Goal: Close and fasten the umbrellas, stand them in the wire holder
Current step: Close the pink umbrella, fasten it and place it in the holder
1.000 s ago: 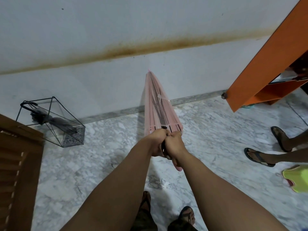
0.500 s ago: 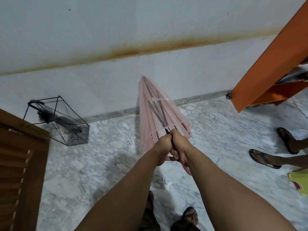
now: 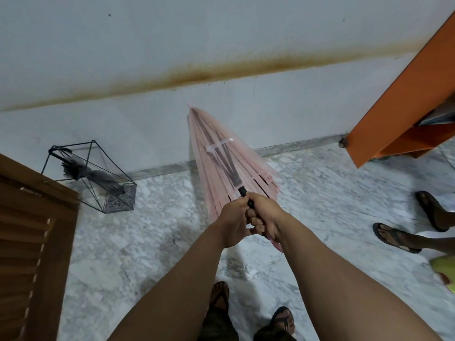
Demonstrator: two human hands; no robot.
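Far left of the hands, a brown louvred wooden panel (image 3: 27, 242) fills the frame edge.

Just right of the panel, well left of and beyond the left hand: the wire holder (image 3: 98, 178), black, angular, standing on the marble floor (image 3: 138, 242) near the white wall (image 3: 221, 45). A grey umbrella (image 3: 98, 177) stands in it, folded, leaning, dark handle at the upper left corner of the frame.

Centre: the pink umbrella (image 3: 221, 153), translucent, partly spread into a cone, tip pointing away from the person toward the wall, dark ribs and shaft showing through the fabric. A pale strap lies across the canopy, loose. Not yet closed or fastened.

Left hand (image 3: 232, 222): at the near rim of the canopy, fingers curled in around the black shaft just below the runner; exact grip partly hidden by the right hand.

Right hand (image 3: 264, 217): touching the left, just beside it, fingers wrapped round the shaft and pink handle, whose end pokes out below the wrist.

Below the hands: the person's own feet in sandals (image 3: 283, 321).

Right of the right hand, well apart: another person's sandalled feet (image 3: 394, 236). Above them, an orange cabinet (image 3: 403, 94) on castors. A yellow-green object (image 3: 445, 269) at the right edge, unclear what.
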